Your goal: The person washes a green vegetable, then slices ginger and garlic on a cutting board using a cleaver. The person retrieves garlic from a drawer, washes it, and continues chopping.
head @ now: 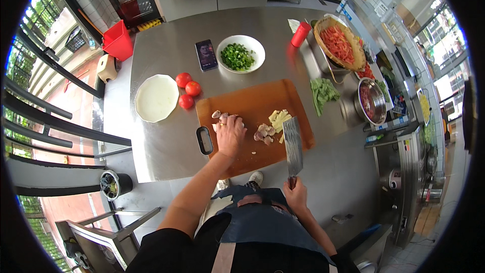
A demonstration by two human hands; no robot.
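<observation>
My left hand (230, 134) rests on several garlic cloves (223, 116) at the left of a brown cutting board (246, 100); its fingertips are partly hidden, so I cannot tell whether it grips one. My right hand (295, 194) is closed round the handle of a cleaver (293, 146), below the board's right edge. The broad blade points away from me, over the right part of the board. Just left of the blade lie flattened garlic cloves (264, 133) and a pile of pale yellow cut pieces (279, 119).
Behind the board stand a white bowl of chopped greens (238, 57) and a phone (206, 55). Tomatoes (193, 88) and a white plate (157, 98) are at left. To the right lie a leafy green (324, 93), a metal bowl of meat (370, 100) and a basket of red strips (337, 45).
</observation>
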